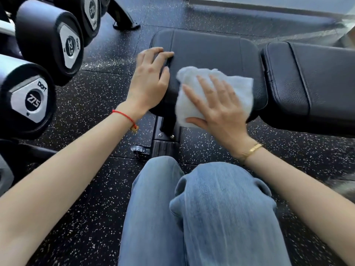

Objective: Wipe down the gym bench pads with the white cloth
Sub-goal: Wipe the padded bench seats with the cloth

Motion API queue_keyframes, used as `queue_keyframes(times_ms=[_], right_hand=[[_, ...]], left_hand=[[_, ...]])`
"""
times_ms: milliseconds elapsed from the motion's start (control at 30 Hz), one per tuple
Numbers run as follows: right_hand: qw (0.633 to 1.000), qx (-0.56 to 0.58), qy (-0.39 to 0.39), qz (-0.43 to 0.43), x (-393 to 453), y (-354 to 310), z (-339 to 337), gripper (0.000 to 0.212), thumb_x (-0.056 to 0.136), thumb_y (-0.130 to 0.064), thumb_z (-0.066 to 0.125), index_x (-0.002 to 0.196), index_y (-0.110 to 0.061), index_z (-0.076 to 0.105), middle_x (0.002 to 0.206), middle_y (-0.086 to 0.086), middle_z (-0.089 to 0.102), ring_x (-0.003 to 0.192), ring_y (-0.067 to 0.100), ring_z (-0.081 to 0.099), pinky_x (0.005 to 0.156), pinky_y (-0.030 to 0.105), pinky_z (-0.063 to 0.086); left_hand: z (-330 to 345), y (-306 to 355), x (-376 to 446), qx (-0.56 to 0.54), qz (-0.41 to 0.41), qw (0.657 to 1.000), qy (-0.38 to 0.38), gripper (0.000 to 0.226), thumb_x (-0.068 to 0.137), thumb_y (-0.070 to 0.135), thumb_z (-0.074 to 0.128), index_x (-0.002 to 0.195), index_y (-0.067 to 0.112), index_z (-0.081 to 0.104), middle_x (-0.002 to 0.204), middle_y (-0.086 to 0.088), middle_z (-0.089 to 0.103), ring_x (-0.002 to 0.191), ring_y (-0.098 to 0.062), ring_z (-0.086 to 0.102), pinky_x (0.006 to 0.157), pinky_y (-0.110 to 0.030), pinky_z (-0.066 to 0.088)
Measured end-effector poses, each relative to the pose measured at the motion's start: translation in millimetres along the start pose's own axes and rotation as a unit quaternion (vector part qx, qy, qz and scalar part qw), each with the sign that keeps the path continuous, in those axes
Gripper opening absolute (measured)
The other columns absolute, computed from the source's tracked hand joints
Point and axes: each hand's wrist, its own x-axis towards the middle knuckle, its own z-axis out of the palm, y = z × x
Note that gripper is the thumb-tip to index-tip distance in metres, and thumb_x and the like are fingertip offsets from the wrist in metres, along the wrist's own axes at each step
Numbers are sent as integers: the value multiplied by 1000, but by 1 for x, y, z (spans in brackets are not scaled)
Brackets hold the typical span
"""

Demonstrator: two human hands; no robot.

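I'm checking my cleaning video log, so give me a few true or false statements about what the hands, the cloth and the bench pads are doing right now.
1. The right hand presses the white cloth flat on the seat pad. True.
2. The left hand holds a spray bottle. False: it rests on the seat pad's left edge.
3. The cloth lies on the back pad. False: it lies on the seat pad.
4. Dumbbells sit left of the bench. True.

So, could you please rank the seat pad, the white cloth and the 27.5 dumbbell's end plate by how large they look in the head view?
1. seat pad, clearly largest.
2. white cloth, partly under the right hand.
3. 27.5 dumbbell's end plate, though close to the cloth, and nearer the camera, so unsure.
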Motion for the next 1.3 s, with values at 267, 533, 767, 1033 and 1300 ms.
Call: queue_keyframes(times_ms=[267,533,767,1033,1300], right_hand=[[998,50,-13,37,-21,27,-8,73,94,-67,47,149,-19,44,147,10,51,137,33,46,112,48,39],[998,32,-50,24,25,-28,-2,70,94,-72,37,146,-25,49,142,15,54,130,40,52,105,52,45],[980,136,-100,106,-10,40,-17,66,100,-63,38,152,-22,38,152,10,44,142,34,37,118,47,31],[912,220,-301,170,95,47,22,58,103,-52,30,157,-34,17,165,12,11,150,37,6,122,52,1],[924,237,-248,167,25,91,-10,59,102,-37,43,154,-14,29,156,17,31,145,37,23,121,48,18]], left_hand=[[3,-3,1,-14,4,1000,7,41,97,14,41,134,12,56,140,-12,48,134,-29,37,117,-29,23],[4,-2,2,-31,6,999,16,43,93,9,39,131,10,59,138,-13,50,132,-30,39,116,-29,25],[3,-4,2,-38,5,999,23,42,94,11,40,131,13,59,138,-10,50,132,-29,38,117,-31,26],[0,-1,0,-20,2,1000,3,40,97,23,44,135,15,55,140,-7,48,136,-26,35,116,-32,26],[-4,13,9,37,6,999,-23,40,95,25,51,130,8,56,138,-14,48,135,-30,36,118,-35,25]])
